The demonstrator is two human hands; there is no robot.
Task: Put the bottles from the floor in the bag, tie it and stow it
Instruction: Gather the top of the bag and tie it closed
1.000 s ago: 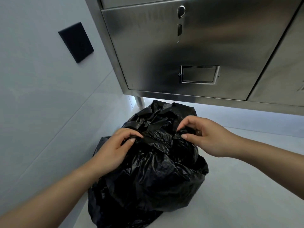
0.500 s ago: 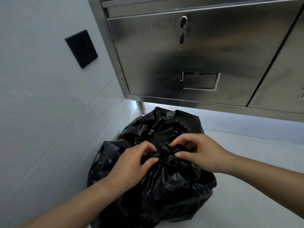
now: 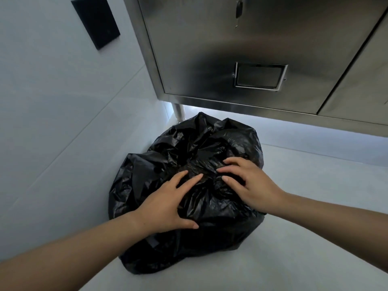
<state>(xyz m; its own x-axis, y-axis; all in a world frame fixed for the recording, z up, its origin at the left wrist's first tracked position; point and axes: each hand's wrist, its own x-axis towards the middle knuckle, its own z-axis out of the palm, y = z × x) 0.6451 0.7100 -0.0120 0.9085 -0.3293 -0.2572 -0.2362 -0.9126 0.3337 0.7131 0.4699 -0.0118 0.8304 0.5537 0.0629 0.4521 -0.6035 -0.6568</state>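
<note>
A full black plastic bag [image 3: 159, 244] sits on the pale floor against the left wall, in front of the steel cabinet. Its top is bunched and crumpled at the middle. My left hand [image 3: 168, 204] lies flat on the bag's near top with fingers spread. My right hand [image 3: 249, 181] rests on the bag's right top, fingers apart and tips pressing the plastic. Neither hand pinches the plastic. No bottles are visible; whatever the bag holds is hidden.
A stainless steel cabinet [image 3: 210, 59] with a recessed handle [image 3: 259, 76] hangs over the bag on a round leg [image 3: 178, 111], leaving a low lit gap beneath. A white wall with a black plate [image 3: 95, 22] runs along the left. Pale floor [image 3: 315, 238] extends right.
Both hands let go of the bunched bag top and now lie open on the bag. The view has tilted down and closer to the bag.
</note>
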